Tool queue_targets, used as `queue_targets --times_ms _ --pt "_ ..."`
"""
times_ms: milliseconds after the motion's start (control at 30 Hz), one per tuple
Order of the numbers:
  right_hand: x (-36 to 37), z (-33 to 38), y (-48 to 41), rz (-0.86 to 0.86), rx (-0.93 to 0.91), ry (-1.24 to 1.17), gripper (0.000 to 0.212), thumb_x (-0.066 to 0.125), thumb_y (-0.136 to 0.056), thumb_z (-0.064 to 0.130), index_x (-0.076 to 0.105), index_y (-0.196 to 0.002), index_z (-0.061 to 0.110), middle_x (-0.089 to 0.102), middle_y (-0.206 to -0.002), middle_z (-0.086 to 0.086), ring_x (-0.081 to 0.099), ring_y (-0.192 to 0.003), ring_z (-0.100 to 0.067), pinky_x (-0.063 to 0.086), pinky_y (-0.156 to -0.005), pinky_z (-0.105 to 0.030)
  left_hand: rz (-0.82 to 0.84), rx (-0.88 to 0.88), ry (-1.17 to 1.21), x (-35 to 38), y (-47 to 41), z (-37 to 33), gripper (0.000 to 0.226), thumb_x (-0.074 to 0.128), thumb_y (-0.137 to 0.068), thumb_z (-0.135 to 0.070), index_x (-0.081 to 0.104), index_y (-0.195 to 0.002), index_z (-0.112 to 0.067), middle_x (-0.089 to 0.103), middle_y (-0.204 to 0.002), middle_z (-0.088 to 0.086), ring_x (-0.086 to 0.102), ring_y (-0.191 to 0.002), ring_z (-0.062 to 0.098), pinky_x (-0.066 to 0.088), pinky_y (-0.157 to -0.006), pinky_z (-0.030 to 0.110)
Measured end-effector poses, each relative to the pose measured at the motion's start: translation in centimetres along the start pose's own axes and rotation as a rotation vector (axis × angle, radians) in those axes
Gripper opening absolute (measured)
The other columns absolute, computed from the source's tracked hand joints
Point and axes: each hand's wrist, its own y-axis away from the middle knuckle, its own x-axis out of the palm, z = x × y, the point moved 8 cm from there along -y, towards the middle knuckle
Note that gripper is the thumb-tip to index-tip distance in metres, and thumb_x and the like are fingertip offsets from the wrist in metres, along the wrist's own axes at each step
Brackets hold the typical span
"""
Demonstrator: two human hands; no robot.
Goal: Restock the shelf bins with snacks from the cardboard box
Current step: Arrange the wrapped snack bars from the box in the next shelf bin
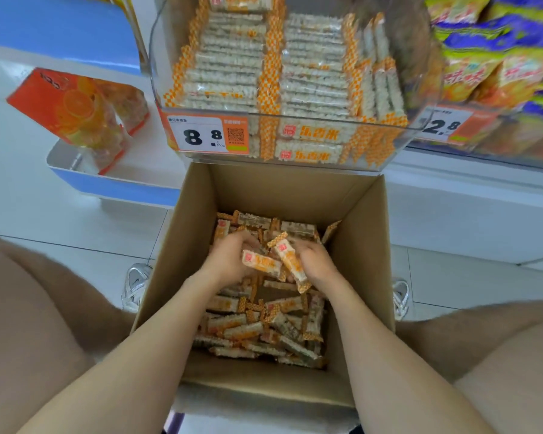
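Observation:
An open cardboard box (362, 245) stands on the floor between my knees, its bottom covered with several loose orange-and-white snack bars (248, 332). Both hands are down inside it. My left hand (229, 261) grips one bar (262, 264) lying crosswise. My right hand (315, 263) holds another bar (290, 260) tilted upright beside it. Above the box a clear shelf bin (295, 119) holds neat rows of the same bars, with an orange 8.8 price tag (207, 134) on its front.
A neighbouring bin to the right holds yellow and purple snack bags (496, 51) behind a 2.8 tag (444, 125). At the left a blue-edged shelf (113, 186) carries an orange packet (76, 111). White shoes (135, 286) flank the box on the tiled floor.

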Motion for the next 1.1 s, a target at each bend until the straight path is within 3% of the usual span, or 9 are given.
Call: queue_targets --times_ms 100,167,233,367,533,700,900,1033,1100 --pt "-1.4 3.2 2.0 -0.035 -0.13 0.042 0.034 0.049 -0.102 0.017 0.082 -0.098 0.015 0.077 -0.097 -0.001 0.069 -0.098 -0.023 0.056 -0.091 -0.04 0.012 0.099 0.034 -2.1 0.9 -2.5 0.074 0.097 -0.069 -0.023 0.058 -0.131 -0.032 0.067 -0.107 -0.016 0.062 -0.097 -0.002 0.044 -0.075 0.007" --pt "-1.8 5.4 3.3 -0.027 -0.194 0.096 0.04 0.053 -0.1 0.014 0.083 -0.084 0.035 0.076 -0.094 0.021 0.067 -0.103 -0.006 0.051 -0.099 -0.032 -0.012 0.14 0.021 -3.6 1.3 -3.8 0.081 0.098 -0.065 -0.032 0.056 -0.134 -0.036 0.066 -0.111 -0.019 0.059 -0.107 0.002 0.041 -0.088 0.017" --pt "-1.8 7.1 4.6 -0.005 -0.261 0.169 0.032 0.057 -0.096 0.022 0.084 -0.098 0.039 0.077 -0.108 0.021 0.066 -0.112 -0.005 0.05 -0.108 -0.038 -0.015 0.18 0.012 -5.2 1.7 -5.0 0.082 0.098 -0.064 -0.037 0.056 -0.134 -0.041 0.064 -0.119 -0.021 0.058 -0.117 0.007 0.044 -0.097 0.029" --pt "-1.9 11.8 7.9 -0.046 -0.47 0.315 0.029 0.058 -0.099 0.028 0.081 -0.117 0.033 0.072 -0.118 0.012 0.063 -0.111 -0.003 0.051 -0.102 -0.034 0.032 0.266 0.036 -9.2 3.3 -8.0 0.071 0.097 -0.064 -0.035 0.06 -0.124 -0.047 0.063 -0.122 -0.021 0.061 -0.116 0.006 0.053 -0.104 0.044" --pt "-1.1 19.1 13.9 -0.148 -0.823 0.373 0.024 0.063 -0.101 0.026 0.078 -0.119 0.032 0.062 -0.106 0.015 0.06 -0.097 0.001 0.04 -0.082 -0.01 0.081 0.366 0.162 -15.1 7.1 -13.6 0.051 0.094 -0.076 -0.026 0.068 -0.119 -0.034 0.07 -0.115 -0.007 0.067 -0.104 0.009 0.057 -0.092 0.032" --pt "-2.1 24.6 17.9 -0.18 -0.993 0.448 0.03 0.056 -0.104 0.039 0.064 -0.131 0.031 0.064 -0.12 0.016 0.059 -0.113 -0.004 0.05 -0.095 -0.031 -0.016 0.482 0.319 -20.9 9.8 -17.1 0.033 0.088 -0.085 -0.016 0.071 -0.113 -0.019 0.072 -0.112 0.006 0.07 -0.106 0.028 0.06 -0.09 0.04" --pt "-2.8 29.3 20.3 -0.062 -1.006 0.507 0.055 0.06 -0.104 0.045 0.044 -0.155 0.036 0.057 -0.142 0.026 0.053 -0.128 0.009 0.046 -0.104 -0.018 -0.094 0.551 0.4 -25.6 10.7 -19.6 0.05 0.085 -0.087 -0.014 0.061 -0.13 -0.023 0.073 -0.12 -0.003 0.07 -0.113 0.019 0.062 -0.092 0.046" --pt "-4.0 32.5 18.5 -0.204 -1.01 0.6 0.062 0.058 -0.104 0.048 0.036 -0.16 0.032 0.05 -0.154 0.015 0.051 -0.132 0.002 0.053 -0.105 -0.032 -0.423 0.54 0.242 -29.1 9.4 -19.1 0.059 0.078 -0.085 -0.054 0.056 -0.137 -0.038 0.062 -0.131 -0.014 0.06 -0.116 0.009 0.054 -0.092 0.034" --pt "-5.3 34.4 16.7 -0.375 -0.985 0.684 0.063 0.06 -0.103 0.047 0.038 -0.158 0.028 0.052 -0.154 0.008 0.051 -0.134 -0.009 0.05 -0.107 -0.037 -0.661 0.41 0.217 -31.2 8.3 -17.5 0.048 0.071 -0.094 -0.051 0.058 -0.135 -0.029 0.059 -0.128 -0.009 0.057 -0.115 0.013 0.05 -0.092 0.034"
